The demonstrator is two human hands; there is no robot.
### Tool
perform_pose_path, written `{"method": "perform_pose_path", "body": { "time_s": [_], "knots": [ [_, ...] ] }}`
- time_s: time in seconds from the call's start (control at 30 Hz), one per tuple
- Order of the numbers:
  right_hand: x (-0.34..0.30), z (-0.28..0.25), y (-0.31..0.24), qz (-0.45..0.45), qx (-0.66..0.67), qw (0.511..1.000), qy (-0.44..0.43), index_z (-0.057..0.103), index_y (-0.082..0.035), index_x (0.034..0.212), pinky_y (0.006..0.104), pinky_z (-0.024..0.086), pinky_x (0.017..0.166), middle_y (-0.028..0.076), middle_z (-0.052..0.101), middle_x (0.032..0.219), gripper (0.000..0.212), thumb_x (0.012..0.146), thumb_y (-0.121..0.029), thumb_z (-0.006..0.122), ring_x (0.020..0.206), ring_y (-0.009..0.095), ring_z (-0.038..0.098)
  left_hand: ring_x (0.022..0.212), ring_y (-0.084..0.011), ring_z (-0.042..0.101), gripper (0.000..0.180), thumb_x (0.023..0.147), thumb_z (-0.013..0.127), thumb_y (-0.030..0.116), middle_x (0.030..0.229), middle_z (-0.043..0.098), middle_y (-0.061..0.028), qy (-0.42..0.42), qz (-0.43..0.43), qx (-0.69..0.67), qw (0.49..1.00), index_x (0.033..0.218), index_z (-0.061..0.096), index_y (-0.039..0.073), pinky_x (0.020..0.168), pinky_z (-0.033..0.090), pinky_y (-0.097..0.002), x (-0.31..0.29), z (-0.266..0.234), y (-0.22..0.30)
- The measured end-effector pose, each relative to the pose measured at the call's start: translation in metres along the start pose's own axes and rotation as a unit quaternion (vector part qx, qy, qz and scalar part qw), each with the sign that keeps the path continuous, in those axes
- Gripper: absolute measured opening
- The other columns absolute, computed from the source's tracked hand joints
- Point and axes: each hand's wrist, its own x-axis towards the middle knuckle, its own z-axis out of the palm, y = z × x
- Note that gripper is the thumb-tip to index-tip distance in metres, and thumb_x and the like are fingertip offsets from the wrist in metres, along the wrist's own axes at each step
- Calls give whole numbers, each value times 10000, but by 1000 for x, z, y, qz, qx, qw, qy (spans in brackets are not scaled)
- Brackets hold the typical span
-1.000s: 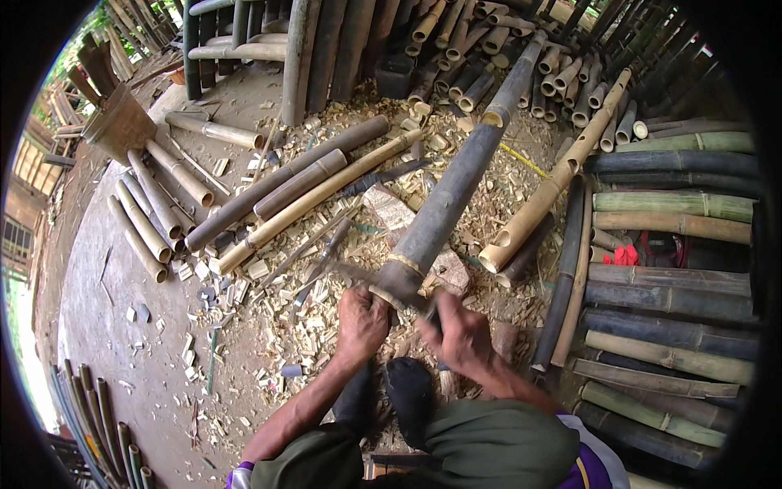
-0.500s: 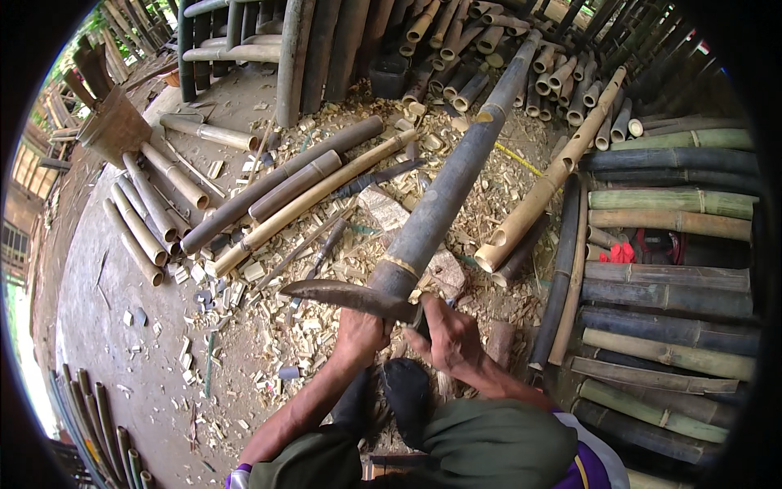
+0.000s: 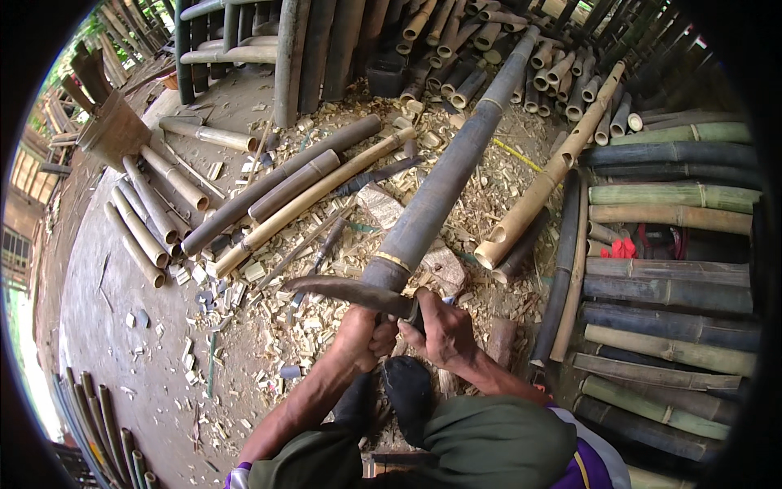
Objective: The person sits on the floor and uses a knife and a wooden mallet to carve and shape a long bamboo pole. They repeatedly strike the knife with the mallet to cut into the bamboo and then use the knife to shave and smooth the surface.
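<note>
A long dark bamboo pole [image 3: 444, 183] slants from in front of me to the far pile. My left hand [image 3: 358, 336] is closed at its near end, where the blade partly hides the grip. My right hand [image 3: 444, 330] is wrapped round the handle of a machete. The machete's broad curved blade [image 3: 350, 295] points left and lies across the pole's near end; I cannot tell whether it touches. Beneath the pole, a pale stone-like block [image 3: 444, 269] rests on the ground. Both hands are close together above my dark shoes [image 3: 407, 387].
Wood chips [image 3: 269, 318] litter the ground. Cut bamboo lengths [image 3: 285, 183] lie left of the pole. A notched tan bamboo [image 3: 529, 200] leans at right, beside a stacked bamboo bench [image 3: 668, 297]. A bamboo pile [image 3: 562, 77] lies at the back; a bucket [image 3: 114, 134] stands far left.
The pole has turned about its length: the pale notch near its far part no longer shows. Both hands and the blade have shifted slightly, the left hand's fingers now curled more plainly in view.
</note>
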Motion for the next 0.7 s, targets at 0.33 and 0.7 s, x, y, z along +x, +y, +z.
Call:
{"method": "perform_pose_path", "body": {
  "time_s": [0.33,0.7],
  "knots": [
    [-6,0,24,255,75,960,-87,522,-4,1164,441,524,553,150,610,723,317,1081,-308,546,634,261,663,376,-85,258,309,1024,401,250,497,332,61,-90,-54,-68,992,768,512,117,364,221,-272,0,-8,2],
    [-11,21,162,504,108,851,96,436,99,1360,460,480,967,291,617,1187,576,995,-284,663,1094,400,625,400,-91,292,348,1048,409,295,510,343,50,-181,-88,-202,958,782,516,98,366,265,-276,10,-28,-14]
  ]
}}
